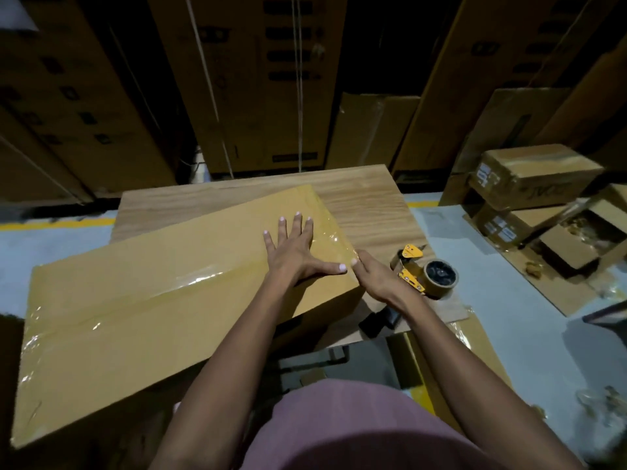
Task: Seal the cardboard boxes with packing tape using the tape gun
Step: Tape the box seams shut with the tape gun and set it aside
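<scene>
Your left hand (pixel 294 247) lies flat with its fingers (pixel 296 226) straight and spread on the top of the long, flat brown cardboard box (pixel 142 307), near its right end, so the palm both pins the box to the light wood-grain table (pixel 369 205) and presses the shiny clear packing tape (pixel 190 283) that runs along the centre seam. Your right hand (pixel 376 278) sits at the box's right edge, its fingertips touching the spot where the tape turns over the corner; it looks to be rubbing that tail down onto the end face, though whether its fingers are pinching the tape or only pushing on it you cannot tell from this angle. The yellow-and-black tape gun with its brown roll (pixel 424 271) rests on the table just beside your right wrist, held by neither hand, which suits a smoothing step and keeps it near for the next strip. The box lies askew, its left end overhanging the table, so the weight of your left palm is likely what keeps it from sliding. By the look of the seam, this box is close to sealed. More cardboard boxes (pixel 532 178), some open, wait on the grey floor (pixel 509 320) to your right.
</scene>
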`<state>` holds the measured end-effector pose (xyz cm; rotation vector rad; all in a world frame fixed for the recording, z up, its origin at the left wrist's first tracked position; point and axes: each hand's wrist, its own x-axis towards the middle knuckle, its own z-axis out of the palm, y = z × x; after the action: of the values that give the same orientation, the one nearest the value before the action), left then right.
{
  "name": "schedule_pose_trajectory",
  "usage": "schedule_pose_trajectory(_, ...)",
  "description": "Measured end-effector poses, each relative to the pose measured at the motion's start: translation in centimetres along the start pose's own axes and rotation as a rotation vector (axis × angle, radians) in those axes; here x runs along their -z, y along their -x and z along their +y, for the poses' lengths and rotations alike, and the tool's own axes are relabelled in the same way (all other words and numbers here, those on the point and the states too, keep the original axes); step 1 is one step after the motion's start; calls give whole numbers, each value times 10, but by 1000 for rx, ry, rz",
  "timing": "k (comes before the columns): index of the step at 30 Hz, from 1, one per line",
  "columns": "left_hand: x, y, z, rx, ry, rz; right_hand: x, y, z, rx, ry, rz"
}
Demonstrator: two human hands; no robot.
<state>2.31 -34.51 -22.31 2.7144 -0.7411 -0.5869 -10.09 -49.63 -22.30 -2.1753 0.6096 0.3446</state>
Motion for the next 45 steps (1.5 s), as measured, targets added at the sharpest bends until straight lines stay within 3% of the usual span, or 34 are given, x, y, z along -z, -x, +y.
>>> schedule_pose_trajectory(6, -17, 21, 4, 64, -10, 83, -2, 2, -7, -27, 352, 86)
schedule_pose_trajectory(9, -29, 33, 11, 112, -95, 128, 2, -17, -20, -9, 414, 84)
schedule_pose_trajectory(22, -41, 41, 21, 162, -118, 230, -5, 26, 33, 136, 210, 73)
schedule_pose_trajectory(33, -37, 42, 23, 187, -127, 209, 7, -36, -33, -37, 319, 70)
schedule_pose_trajectory(45, -34, 43, 22, 173, -111, 159, -5, -51, -24, -40, 229, 144)
